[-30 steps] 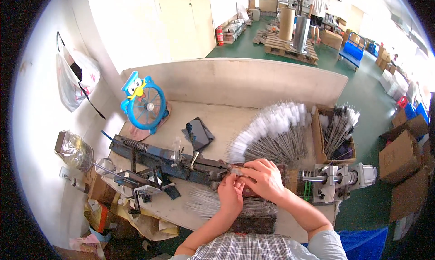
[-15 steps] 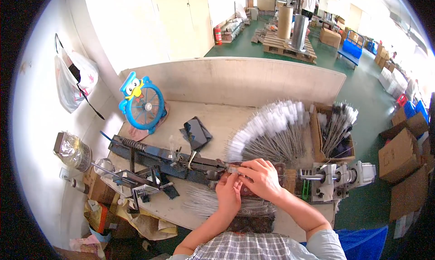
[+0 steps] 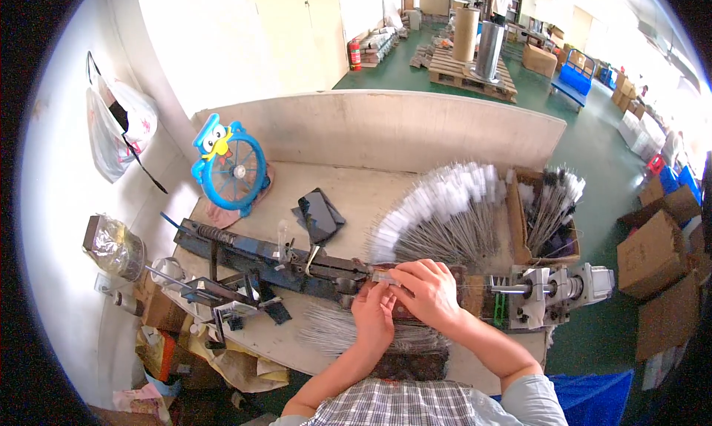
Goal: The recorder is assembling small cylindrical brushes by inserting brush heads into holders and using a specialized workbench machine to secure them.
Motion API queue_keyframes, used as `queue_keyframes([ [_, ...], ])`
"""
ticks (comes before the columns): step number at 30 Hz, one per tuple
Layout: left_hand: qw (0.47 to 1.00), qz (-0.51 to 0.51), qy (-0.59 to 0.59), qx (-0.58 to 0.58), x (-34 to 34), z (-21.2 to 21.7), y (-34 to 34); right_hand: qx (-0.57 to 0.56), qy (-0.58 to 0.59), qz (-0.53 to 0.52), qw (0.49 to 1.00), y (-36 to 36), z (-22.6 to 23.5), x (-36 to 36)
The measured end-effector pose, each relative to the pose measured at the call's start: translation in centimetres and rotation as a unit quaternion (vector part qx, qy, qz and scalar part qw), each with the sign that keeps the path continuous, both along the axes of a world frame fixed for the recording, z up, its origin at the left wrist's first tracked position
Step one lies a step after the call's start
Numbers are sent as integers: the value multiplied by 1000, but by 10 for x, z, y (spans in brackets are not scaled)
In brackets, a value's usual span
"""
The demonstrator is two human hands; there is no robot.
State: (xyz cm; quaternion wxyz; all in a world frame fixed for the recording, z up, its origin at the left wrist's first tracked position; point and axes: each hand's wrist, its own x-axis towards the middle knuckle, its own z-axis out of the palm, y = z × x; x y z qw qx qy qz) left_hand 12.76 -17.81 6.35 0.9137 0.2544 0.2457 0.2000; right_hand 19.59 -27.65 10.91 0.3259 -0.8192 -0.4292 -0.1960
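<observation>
Both hands in tight now: my left hand (image 3: 373,315) and my right hand (image 3: 429,294) meet, fingers curled almost closed, fingertips pinching a pale piece (image 3: 383,276), partly hidden. It sits just off the right end of the dark clamp (image 3: 334,266), well left of the spindle (image 3: 512,289). Wires (image 3: 326,332) lie beside my left wrist; beyond, white brushes (image 3: 445,203) fan across the table (image 3: 348,192).

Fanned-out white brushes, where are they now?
The white brushes lie right of centre in the head view, on the bench, beyond the right hand and left of the cardboard box.
</observation>
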Motion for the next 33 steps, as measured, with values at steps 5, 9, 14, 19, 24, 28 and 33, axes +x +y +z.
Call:
queue_keyframes([
  [5,1000,1,9,11,3,6,0,-33,-2,14,999,-4,3,2],
  [9,999,-34,2,13,0,6,4,-2,25,10,1000,-8,16,-1],
  [14,999,-20,24,-8,-9,7,7,-126,2,-3,992,-24,4,-2],
  [19,997,-58,46,19,-13,12,7,-100,27,13,995,-32,2,-5],
  [24,990,-108,46,78,-17,10,4,-49,70,14,996,-39,12,1],
  [28,977,-157,70,125,-37,12,6,7,99,44,994,-55,8,-8],
  [33,964,10,165,207,-83,-23,76,-51,178,58,981,-85,-26,-21],
])
